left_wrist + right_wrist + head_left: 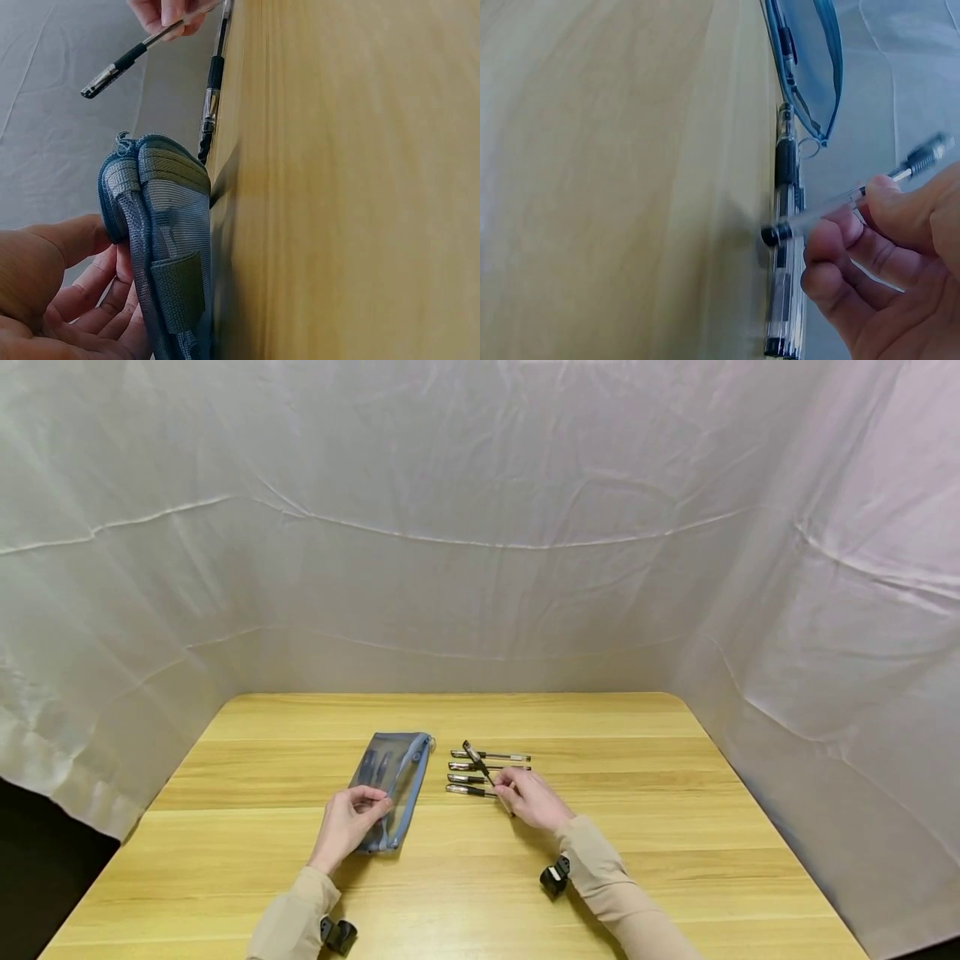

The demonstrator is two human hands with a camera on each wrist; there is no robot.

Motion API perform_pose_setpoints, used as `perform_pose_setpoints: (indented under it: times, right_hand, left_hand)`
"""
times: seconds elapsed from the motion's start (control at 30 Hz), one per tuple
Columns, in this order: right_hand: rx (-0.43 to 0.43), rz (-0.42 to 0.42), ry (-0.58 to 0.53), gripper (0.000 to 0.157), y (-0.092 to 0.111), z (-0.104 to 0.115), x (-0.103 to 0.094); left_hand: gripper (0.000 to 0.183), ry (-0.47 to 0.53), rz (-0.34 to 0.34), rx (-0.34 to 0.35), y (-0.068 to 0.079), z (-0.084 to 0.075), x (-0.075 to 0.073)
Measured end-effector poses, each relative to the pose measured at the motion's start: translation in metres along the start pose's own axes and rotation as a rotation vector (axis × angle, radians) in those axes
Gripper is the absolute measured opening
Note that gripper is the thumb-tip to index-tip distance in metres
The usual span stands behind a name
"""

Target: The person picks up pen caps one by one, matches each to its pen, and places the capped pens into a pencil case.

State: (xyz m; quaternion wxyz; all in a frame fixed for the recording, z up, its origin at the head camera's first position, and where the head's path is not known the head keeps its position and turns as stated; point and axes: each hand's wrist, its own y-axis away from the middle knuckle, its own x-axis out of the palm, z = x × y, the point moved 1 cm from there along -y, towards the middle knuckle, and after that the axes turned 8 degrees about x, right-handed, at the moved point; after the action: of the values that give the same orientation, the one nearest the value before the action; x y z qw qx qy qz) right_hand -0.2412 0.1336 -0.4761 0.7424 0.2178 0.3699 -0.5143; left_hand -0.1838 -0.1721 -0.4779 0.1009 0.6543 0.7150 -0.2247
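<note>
A blue mesh zip pouch [384,750] lies on the table with its zipped side parted, and dark pen shapes [367,768] show through the mesh. My left hand [345,827] pinches the pouch's near edge; in the left wrist view its thumb [79,238] presses on the rim and the fingers curl behind. To the right, my right hand [534,800] holds a clear-barrelled gel pen [821,214] between thumb and fingers. That pen slants above the table, its black cap [105,79] tipped up and toward the pouch.
Several similar black-capped pens [467,790] lie side by side just right of the pouch, caps toward it. A small metal ring [810,147] hangs at the pouch's corner. The wooden table [675,852] is bordered by a pale cloth curtain [480,593] behind and at both sides.
</note>
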Motion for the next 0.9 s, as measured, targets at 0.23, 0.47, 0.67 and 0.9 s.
perform_pose_setpoints:
  times: [0.23, 0.47, 0.67, 0.9]
  right_hand:
    - [0.03, 0.099, -0.202, 0.016, -0.002, 0.011, 0.003]
    - [0.209, 0.264, -0.648, 0.03, -0.007, 0.021, 0.013]
    - [0.274, 0.307, -0.787, 0.031, -0.017, 0.034, 0.03]
    - [0.342, 0.324, -0.827, 0.032, -0.033, 0.053, 0.05]
  left_hand:
    - [0.012, -0.006, 0.003, -0.002, 0.0, -0.001, 0.0]
    - [0.012, -0.009, 0.001, -0.004, 0.0, -0.002, 0.0]
    - [0.012, -0.008, -0.001, 0.0, 0.0, -0.002, 0.0]
    - [0.012, -0.01, -0.001, 0.003, 0.0, -0.004, 0.001]
